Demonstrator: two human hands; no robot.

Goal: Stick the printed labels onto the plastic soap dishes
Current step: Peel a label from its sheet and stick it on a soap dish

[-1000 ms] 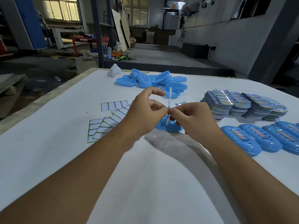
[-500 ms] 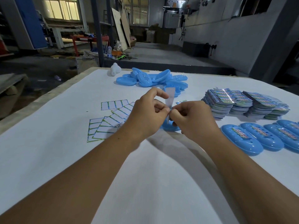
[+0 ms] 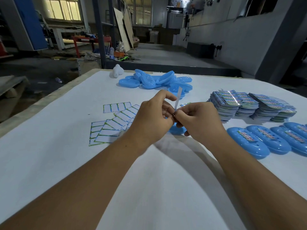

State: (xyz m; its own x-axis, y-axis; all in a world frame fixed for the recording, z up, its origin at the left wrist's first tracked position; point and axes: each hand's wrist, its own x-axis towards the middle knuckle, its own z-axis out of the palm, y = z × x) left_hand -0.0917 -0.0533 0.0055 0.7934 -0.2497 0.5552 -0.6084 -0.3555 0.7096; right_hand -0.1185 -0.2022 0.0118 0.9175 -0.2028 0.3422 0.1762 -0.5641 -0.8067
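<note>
A narrow label strip [image 3: 178, 97] stands upright between both hands, just above a blue soap dish [image 3: 177, 129] lying on the counter [image 3: 49, 163], likely raised so the backing can be peeled before it goes onto that dish. The left hand [image 3: 152, 117] and right hand [image 3: 201, 123] meet at its lower end, each grip pinched together on the strip. Labelled dishes [image 3: 265, 140] sit right, beside the label stacks [image 3: 240, 107]; spent backing sheets [image 3: 113, 123] left; unlabelled dishes [image 3: 154, 80] beyond.

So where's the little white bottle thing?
The white plastic bottle sits at the table's far edge, left of centre in the head view, just left of the pile of unlabelled blue soap dishes.
</note>
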